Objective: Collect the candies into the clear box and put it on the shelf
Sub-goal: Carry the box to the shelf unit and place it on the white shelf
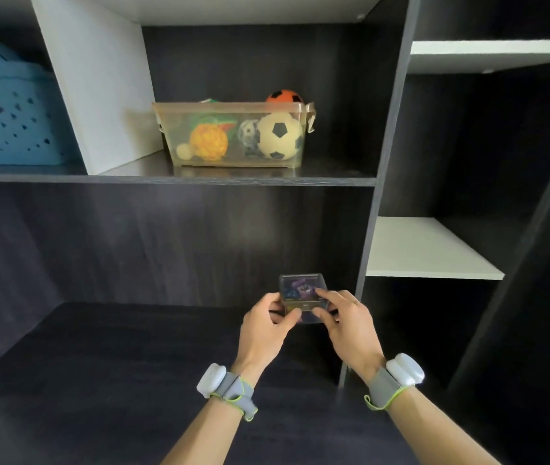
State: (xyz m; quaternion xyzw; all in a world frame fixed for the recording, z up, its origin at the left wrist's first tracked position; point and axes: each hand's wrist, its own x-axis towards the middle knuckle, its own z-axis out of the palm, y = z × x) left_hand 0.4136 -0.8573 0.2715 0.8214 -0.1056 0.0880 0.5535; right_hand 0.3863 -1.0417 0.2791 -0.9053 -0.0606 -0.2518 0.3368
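Observation:
A small clear box (pixel 301 286) with purple and blue wrapped candies inside is held between both hands, low inside the dark shelf compartment near its right wall. My left hand (pixel 264 330) grips its left side with thumb and fingers. My right hand (pixel 345 322) holds the right side, with fingers lying over the lid. The box hovers just over, or rests on, the dark shelf board (pixel 116 357); I cannot tell which.
One shelf up stands a translucent bin (pixel 233 162) of toy balls. A blue perforated basket (pixel 8 119) sits in the upper left compartment. A dark upright panel (pixel 372 213) borders the compartment on the right, with white shelves (pixel 434 256) beyond it.

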